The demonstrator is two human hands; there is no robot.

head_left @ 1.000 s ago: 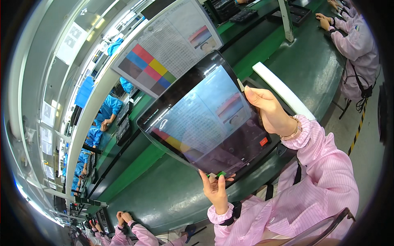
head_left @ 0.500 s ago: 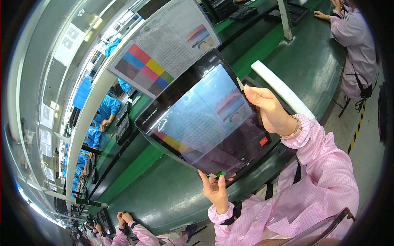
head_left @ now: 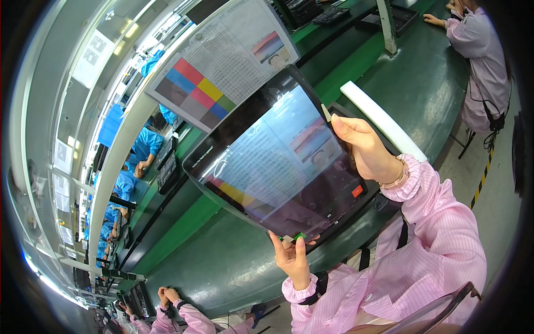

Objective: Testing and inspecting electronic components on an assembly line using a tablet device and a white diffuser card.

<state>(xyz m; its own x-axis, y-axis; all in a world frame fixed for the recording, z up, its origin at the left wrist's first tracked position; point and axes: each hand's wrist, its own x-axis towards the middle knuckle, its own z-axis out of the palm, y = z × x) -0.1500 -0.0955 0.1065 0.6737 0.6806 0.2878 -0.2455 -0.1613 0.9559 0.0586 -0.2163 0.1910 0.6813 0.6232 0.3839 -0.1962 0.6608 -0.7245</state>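
Note:
A black tablet is held up at a tilt between my two hands, its lit screen facing me. My right hand grips its right edge, thumb on the front bezel beside a small pale tab. At the lower edge, my left hand pinches the tablet near a small green sticker; its other fingers are partly behind. On the screen is a camera picture of the chart board standing behind it. That board carries coloured squares, a dense printed grid and a small landscape picture.
A green workbench runs beneath the tablet. On it lies a long white bar, right of my right hand. A metal post rises at the back. Co-workers in pink and blue sit along the benches, near black trays.
My hands and the tablet stay almost still. The camera picture on the screen looks a little clearer. The co-worker at the far right has shifted slightly.

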